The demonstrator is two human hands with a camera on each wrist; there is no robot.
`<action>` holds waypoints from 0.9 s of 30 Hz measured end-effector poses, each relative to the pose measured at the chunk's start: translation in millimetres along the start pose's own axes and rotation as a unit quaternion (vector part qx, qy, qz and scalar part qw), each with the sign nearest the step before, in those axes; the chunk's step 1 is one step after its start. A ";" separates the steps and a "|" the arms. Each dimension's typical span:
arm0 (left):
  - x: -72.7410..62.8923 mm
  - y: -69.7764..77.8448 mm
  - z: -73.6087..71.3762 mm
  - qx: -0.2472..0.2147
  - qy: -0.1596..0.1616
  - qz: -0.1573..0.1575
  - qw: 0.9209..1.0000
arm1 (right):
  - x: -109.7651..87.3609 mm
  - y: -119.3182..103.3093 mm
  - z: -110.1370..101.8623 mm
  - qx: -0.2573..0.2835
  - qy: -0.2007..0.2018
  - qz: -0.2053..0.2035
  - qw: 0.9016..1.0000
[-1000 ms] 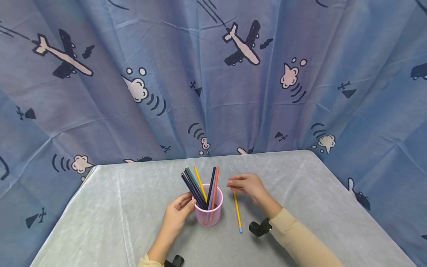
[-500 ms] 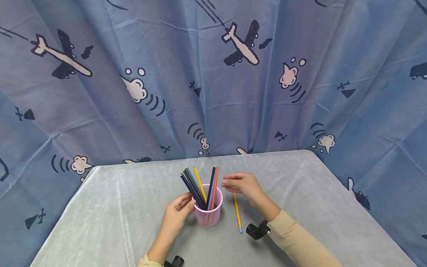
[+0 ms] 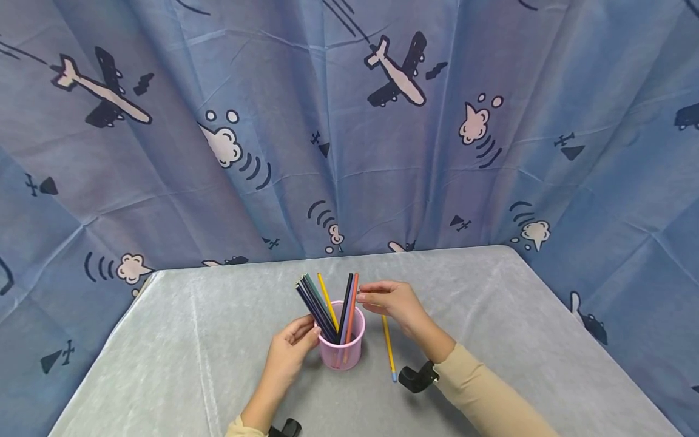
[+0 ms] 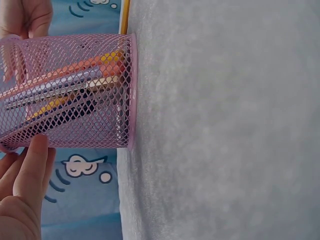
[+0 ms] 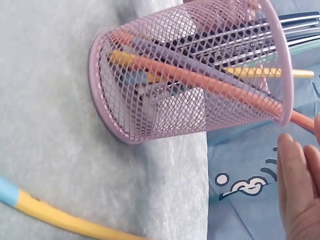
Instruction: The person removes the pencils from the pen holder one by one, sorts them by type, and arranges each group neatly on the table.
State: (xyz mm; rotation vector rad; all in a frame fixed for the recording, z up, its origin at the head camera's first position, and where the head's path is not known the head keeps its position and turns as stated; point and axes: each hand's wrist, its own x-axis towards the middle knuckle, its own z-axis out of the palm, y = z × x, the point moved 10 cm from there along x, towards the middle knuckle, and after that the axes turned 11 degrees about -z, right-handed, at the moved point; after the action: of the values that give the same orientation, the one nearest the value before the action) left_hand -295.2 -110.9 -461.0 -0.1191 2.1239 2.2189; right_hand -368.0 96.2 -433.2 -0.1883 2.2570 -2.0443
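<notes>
Since half a second ago, the right hand [image 3: 394,303] has drifted left, its fingers straight and loosely parted, bringing the fingertips just beside the orange pencil [image 3: 352,303]; whether they touch, I cannot tell. Nearest me are two black wrist cameras [image 3: 417,377], one per arm, below two beige sleeves [image 3: 491,388]. One loose yellow pencil [image 3: 389,352] lies on the table, its blue end toward the person. Beyond its near end, one pink mesh cup [image 3: 340,357] stands upright between the hands; the left hand [image 3: 286,352] holds its side, thumb and fingers curved against the wall. Round, with a smooth solid rim and see-through netting, it contains one orange, one yellow pencil [image 3: 326,297], one purple pencil [image 5: 200,67], one green pencil [image 3: 315,294], one upright black pencil [image 3: 346,303] and a left-leaning dark bundle [image 3: 314,311] too tight to count. Behind the single grey-covered table [image 3: 164,364] hangs a blue airplane-print curtain [image 3: 382,194].
</notes>
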 end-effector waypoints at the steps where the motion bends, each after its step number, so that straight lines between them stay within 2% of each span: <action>1: 0.0 -0.1 -0.2 0.000 0.000 0.000 1.000 | -0.2 -0.4 1.0 0.000 0.000 -0.001 1.000; 12: 0.0 0.7 -1.3 0.005 0.002 0.002 1.000 | 0.7 -5.9 11.6 0.022 -0.001 -0.017 1.000; 27: -0.1 0.7 -0.8 -0.003 0.007 0.002 1.000 | 0.1 -14.2 15.3 0.042 0.017 -0.033 0.998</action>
State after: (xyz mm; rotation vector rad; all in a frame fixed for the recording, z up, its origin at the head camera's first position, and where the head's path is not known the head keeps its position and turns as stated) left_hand -295.2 -111.7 -460.3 -0.1320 2.1266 2.2324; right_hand -365.4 79.8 -420.6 -0.2268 2.2080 -2.1870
